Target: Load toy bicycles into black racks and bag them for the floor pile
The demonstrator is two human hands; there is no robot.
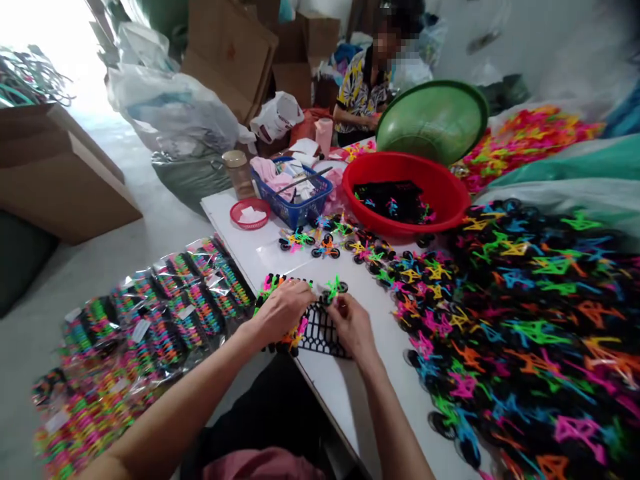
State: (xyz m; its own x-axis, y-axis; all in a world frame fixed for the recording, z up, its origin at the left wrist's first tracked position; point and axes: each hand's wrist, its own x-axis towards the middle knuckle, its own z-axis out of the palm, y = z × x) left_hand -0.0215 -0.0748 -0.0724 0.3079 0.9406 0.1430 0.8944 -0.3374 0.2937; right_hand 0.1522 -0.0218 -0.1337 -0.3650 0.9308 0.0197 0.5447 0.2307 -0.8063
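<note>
A black plastic grid rack lies near the table's front left edge. Small toy bicycles in green, pink and orange fill its left part, partly under my left hand. The fingers of that hand are curled closed at the rack's top edge; their tips are partly hidden. On the rack's right side, my right hand pinches a green toy bicycle with black wheels between thumb and fingers. The bicycle is at the rack's upper right; whether it touches the grid I cannot tell.
Loose toy bicycles heap up along the right. Behind are a red basin, a green basin, a blue basket and a small red basket. Bagged filled racks lie left. Another person sits across.
</note>
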